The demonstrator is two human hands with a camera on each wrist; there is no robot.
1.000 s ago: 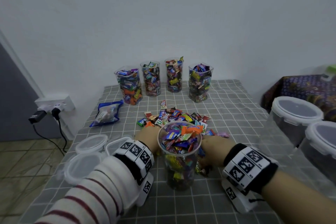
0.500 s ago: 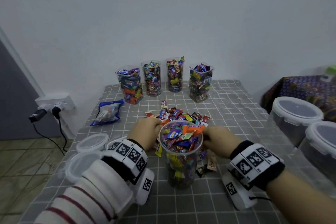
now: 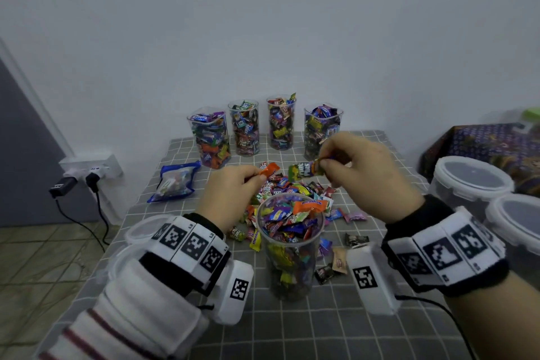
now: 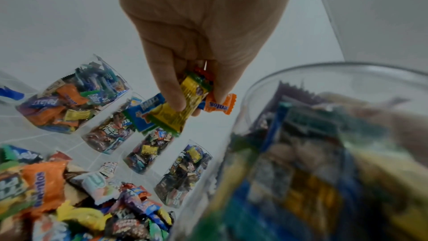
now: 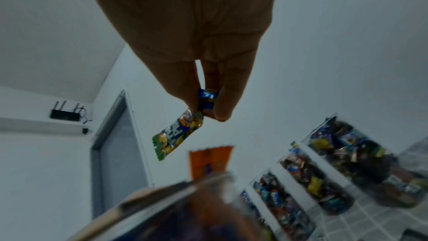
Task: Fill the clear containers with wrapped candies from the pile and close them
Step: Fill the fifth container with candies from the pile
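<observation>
left fingers [image 4: 171, 87] pinch "mentos" candies [image 4: 220, 104]; right fingers [image 5: 185, 87] pinch "fruit plus" candy [image 3: 304, 171].

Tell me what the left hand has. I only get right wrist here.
Observer: The left hand pinches several candies: yellow, blue and an orange one.
Operator: How full is the near cup?
Observer: The near cup is filled to about its rim.
Operator: Any lids around?
Observer: Clear lids lie left of the near cup, beside the left wrist; the near cup has none on.
</observation>
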